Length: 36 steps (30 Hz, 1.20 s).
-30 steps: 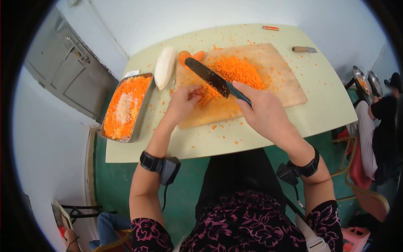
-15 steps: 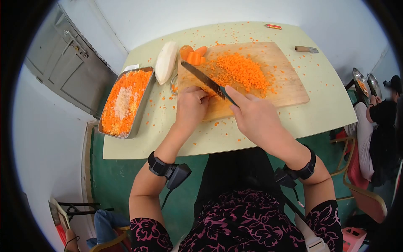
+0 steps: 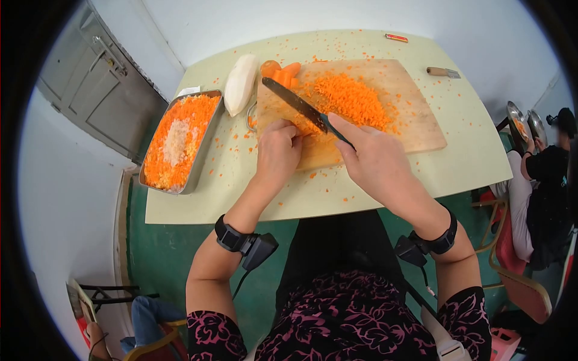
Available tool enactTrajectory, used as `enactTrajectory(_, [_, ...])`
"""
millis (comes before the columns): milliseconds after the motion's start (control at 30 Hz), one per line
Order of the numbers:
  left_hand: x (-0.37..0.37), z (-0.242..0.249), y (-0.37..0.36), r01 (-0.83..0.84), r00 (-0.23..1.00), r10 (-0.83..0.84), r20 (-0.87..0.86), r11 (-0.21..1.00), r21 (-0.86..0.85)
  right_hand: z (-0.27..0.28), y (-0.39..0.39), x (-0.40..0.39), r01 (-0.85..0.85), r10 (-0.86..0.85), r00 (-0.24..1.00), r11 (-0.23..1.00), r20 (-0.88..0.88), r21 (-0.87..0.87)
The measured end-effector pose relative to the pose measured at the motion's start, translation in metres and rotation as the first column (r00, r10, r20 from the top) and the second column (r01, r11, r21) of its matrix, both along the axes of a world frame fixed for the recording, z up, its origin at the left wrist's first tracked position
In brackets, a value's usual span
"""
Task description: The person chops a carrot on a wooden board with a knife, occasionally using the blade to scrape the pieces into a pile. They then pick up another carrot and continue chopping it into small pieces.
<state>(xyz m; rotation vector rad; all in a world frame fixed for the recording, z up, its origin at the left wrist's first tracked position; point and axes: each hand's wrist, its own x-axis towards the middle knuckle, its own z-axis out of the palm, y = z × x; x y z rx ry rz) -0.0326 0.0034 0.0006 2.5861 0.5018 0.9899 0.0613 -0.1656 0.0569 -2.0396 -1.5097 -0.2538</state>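
Observation:
My right hand [image 3: 376,159] is closed on the dark handle of a knife [image 3: 293,102], whose blade slants up and left over the wooden board [image 3: 421,129]. Just left of the handle, my left hand [image 3: 279,150] rests at the board's front left with fingers curled on a bit of orange carrot, mostly hidden under them. Finely chopped carrot [image 3: 355,99] is heaped on the middle of the board. Larger carrot pieces [image 3: 283,73] lie at its back left corner.
A metal tray [image 3: 201,150] of chopped carrot with a pale heap stands at the left. Beside it lies a peeled white radish [image 3: 242,84]. A wooden-handled tool [image 3: 442,72] and a red item [image 3: 396,38] lie at the back right. Another person [image 3: 545,180] sits far right.
The knife and my right hand have shifted slightly right and down, with the blade still over the board. My left hand is nearly unmoved. The view has shifted a little.

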Motion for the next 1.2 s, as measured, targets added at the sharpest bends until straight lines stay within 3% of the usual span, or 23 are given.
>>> enactTrajectory(167, [0.002,0.0,0.0,-0.009,1.0,0.009,-0.004,1.0,0.006,-0.005,-0.001,0.005,-0.013,0.013,1.0,1.0,-0.009,0.025])
enactTrajectory(267, [-0.002,0.009,-0.003,0.017,1.0,-0.017,-0.002,0.987,-0.159,0.008,-0.004,0.001,0.022,-0.019,0.998,0.998,-0.056,0.057])
enactTrajectory(367, [-0.007,0.01,0.001,0.001,0.996,0.014,0.086,0.984,-0.18,0.002,-0.004,-0.001,-0.007,0.009,0.999,0.998,-0.033,0.064])
enactTrajectory(467, [-0.011,0.004,0.002,-0.134,0.991,0.134,0.008,0.99,-0.034,-0.009,-0.001,-0.001,0.009,-0.009,1.0,0.998,0.013,-0.06])
enactTrajectory(567, [-0.011,0.001,0.003,-0.112,0.993,0.114,-0.044,0.993,0.031,-0.004,-0.001,-0.002,-0.009,0.007,0.999,0.998,-0.039,-0.056])
enactTrajectory(767, [-0.005,-0.002,0.006,-0.066,0.997,0.067,-0.044,0.998,0.011,0.003,-0.003,-0.004,-0.022,0.024,0.999,0.998,-0.038,0.067])
enactTrajectory(867, [-0.005,-0.001,0.004,-0.041,0.999,0.04,-0.016,0.999,-0.032,0.01,-0.004,-0.01,0.024,-0.025,0.995,1.0,-0.096,-0.017])
enactTrajectory(967, [-0.005,-0.005,0.004,-0.04,0.999,0.04,-0.015,0.999,-0.014,-0.005,0.003,-0.003,-0.007,0.008,1.0,0.999,0.001,-0.053])
enactTrajectory(1200, [-0.004,-0.004,-0.002,-0.037,0.999,0.037,0.008,0.999,0.036,0.001,-0.002,-0.003,-0.033,0.033,0.999,0.999,-0.028,0.008])
